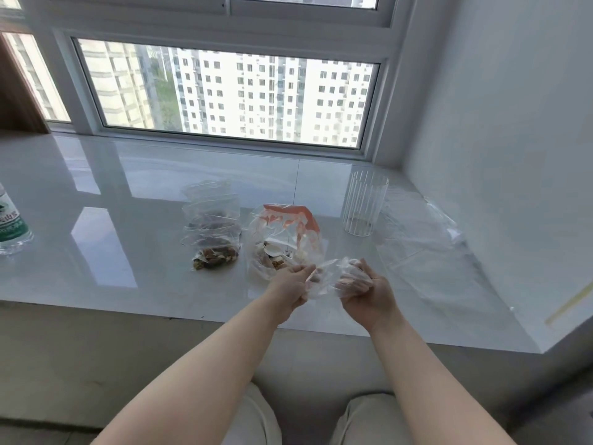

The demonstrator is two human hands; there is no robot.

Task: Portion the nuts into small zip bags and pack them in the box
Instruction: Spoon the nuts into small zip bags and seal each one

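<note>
A small clear zip bag (324,277) is held just above the white sill between both hands. My left hand (290,289) pinches its left edge, while my right hand (369,292) grips its right side with curled fingers. Just behind them lies a large clear bag with orange print (285,232), open, holding nuts and a white spoon (276,250). To its left sits a pile of small zip bags (211,226); the nearest one holds mixed nuts (216,256). No box is in view.
A ribbed clear glass (365,205) stands at the right. Flat clear plastic sheets (420,232) lie beyond it by the wall. A water bottle (11,223) stands at the far left edge. The sill's front edge (192,316) runs below my hands.
</note>
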